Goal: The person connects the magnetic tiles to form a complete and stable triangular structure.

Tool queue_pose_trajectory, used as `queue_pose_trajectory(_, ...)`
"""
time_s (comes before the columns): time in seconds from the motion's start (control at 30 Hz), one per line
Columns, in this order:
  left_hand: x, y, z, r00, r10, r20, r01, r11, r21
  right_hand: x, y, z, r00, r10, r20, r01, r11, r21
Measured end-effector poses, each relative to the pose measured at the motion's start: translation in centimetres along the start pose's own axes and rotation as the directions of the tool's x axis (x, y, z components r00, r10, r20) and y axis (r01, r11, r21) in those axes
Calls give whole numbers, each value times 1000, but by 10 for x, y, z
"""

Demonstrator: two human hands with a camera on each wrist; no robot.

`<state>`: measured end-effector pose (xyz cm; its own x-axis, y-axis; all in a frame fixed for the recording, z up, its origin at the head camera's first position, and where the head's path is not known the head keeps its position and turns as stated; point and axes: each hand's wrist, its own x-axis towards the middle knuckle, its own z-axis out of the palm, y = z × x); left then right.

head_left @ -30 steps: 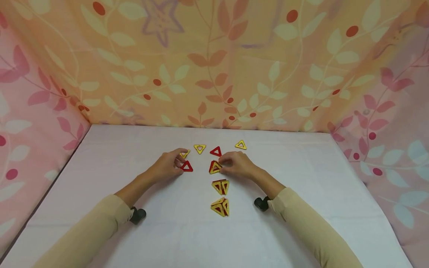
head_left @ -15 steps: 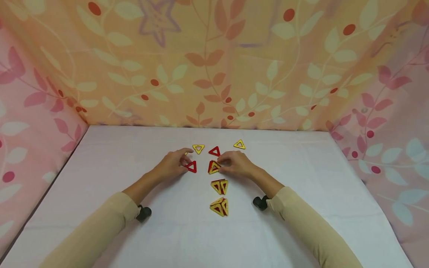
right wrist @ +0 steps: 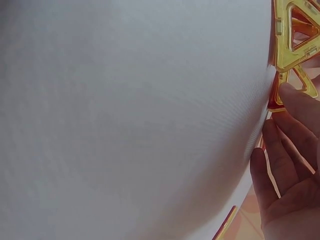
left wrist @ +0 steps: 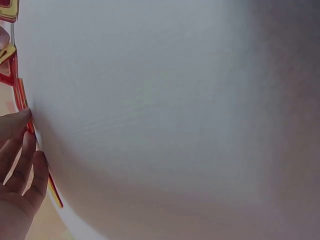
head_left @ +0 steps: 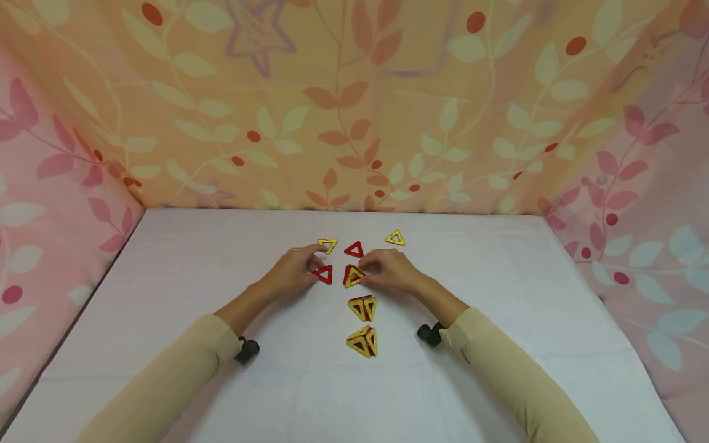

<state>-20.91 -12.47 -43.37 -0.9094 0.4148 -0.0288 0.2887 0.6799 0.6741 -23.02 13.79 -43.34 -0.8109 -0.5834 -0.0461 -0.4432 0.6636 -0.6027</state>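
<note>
In the head view my left hand (head_left: 293, 271) pinches a red triangular magnetic tile (head_left: 325, 275) by its left side. That tile shows edge-on in the left wrist view, between thumb and fingers. Just to the right, my right hand (head_left: 392, 271) grips a small joined piece with a yellow triangular tile (head_left: 354, 279) in front and red behind it. In the right wrist view the thumb lies on the yellow frame (right wrist: 282, 90), fingers below. A gap separates the two held pieces. My left fingers partly cover a yellow triangle (head_left: 331, 246) behind them.
Two built triangular shapes of yellow and red tiles, a nearer one (head_left: 362, 342) and a farther one (head_left: 362, 309), stand in front of my hands. Behind lie a red triangle (head_left: 354, 250) and a yellow triangle (head_left: 396, 238). Patterned cloth walls (head_left: 354, 123) enclose the white tabletop (head_left: 498, 277).
My left hand has moved right with the red triangular tile, closer to the piece in my right hand. The right hand stays nearly in place.
</note>
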Motion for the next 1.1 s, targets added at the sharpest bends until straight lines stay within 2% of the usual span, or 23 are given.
queue_pose_trajectory(0.27,2,0,2,1000,14,-7,-14,1000,8,0,-1,-1,1000,-3,-6,3,1000,-12)
queue_pose_trajectory(0.6,2,8,5,1000,-12,0,12,1000,11,-1,-3,-2,1000,-11,-4,11,1000,-18)
queue_pose_trajectory(1.1,6,10,9,1000,19,0,-19,1000,13,1,-1,0,1000,0,1,0,1000,-18)
